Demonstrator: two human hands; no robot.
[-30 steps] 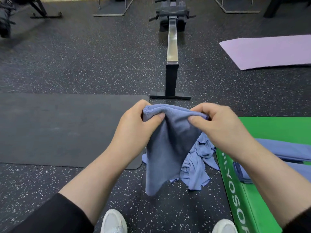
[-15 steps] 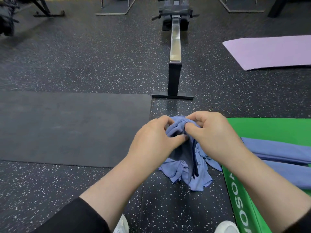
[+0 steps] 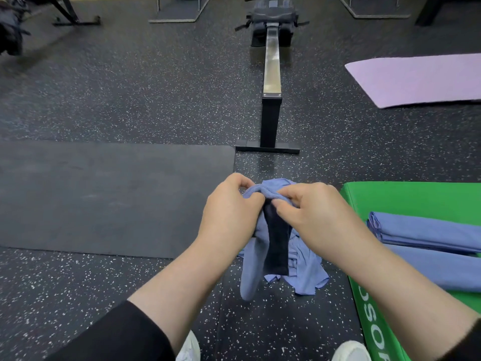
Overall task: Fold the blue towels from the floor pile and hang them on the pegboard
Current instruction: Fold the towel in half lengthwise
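A blue towel [image 3: 251, 272] hangs from both my hands, bunched at its top edge and drooping toward the floor. My left hand [image 3: 230, 214] pinches that edge on the left; my right hand [image 3: 316, 217] pinches it on the right, the two hands close together. Beneath and behind it lies the crumpled floor pile of blue towels [image 3: 305, 272]. Two folded blue towels [image 3: 429, 233] lie on the green plyo box [image 3: 406, 196] at the right. No pegboard is in view.
A black mat [image 3: 104, 194] covers the floor at the left. A rowing machine [image 3: 272, 82] runs straight ahead, its foot just past the pile. A purple mat [image 3: 421, 79] lies far right. My white shoes [image 3: 350, 351] show at the bottom.
My hands came together from a spread hold, bunching the towel's top edge, and dropped lower toward the pile. The towel now hangs narrower.
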